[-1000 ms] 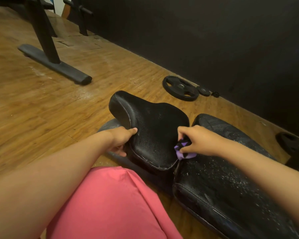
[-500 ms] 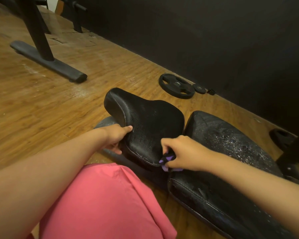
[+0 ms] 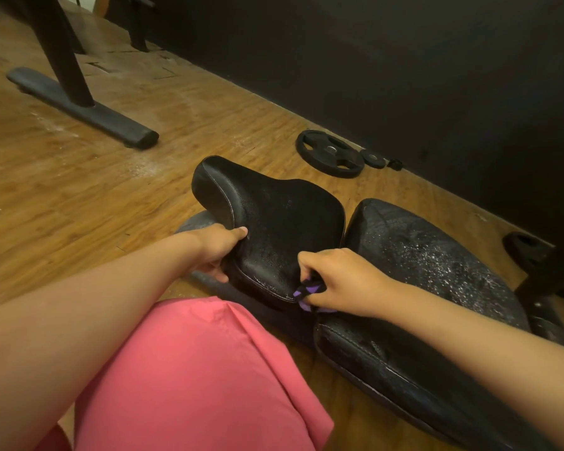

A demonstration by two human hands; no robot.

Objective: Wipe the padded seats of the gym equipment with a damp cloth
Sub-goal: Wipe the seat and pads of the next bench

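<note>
From the head camera, looking down, a small black seat pad (image 3: 274, 222) sits in the middle, tipped up a little at its far end. Just to its right lies a long black pad (image 3: 430, 288) with lots of white specks on it. There is a thin gap between the two pads.

The left hand (image 3: 220, 252) grips the left edge of the small black seat pad. Its thumb lies on top and its fingers curl under the edge.

The right hand (image 3: 342, 281) is closed around a purple and black cloth (image 3: 306, 289). Only a small bit of the cloth pokes out past the fingers. The cloth touches the near right corner of the small pad, right by the gap. It is well apart from the left hand, with the seat between them.

Near the camera is a pink piece of clothing (image 3: 192, 369). The pads stand over a wooden floor (image 3: 79, 196). Far off on the left is a black metal foot bar (image 3: 82, 107). By the dark wall (image 3: 404, 76) lie a big weight plate (image 3: 329, 153) and a little weight plate (image 3: 372, 158) beside it.
</note>
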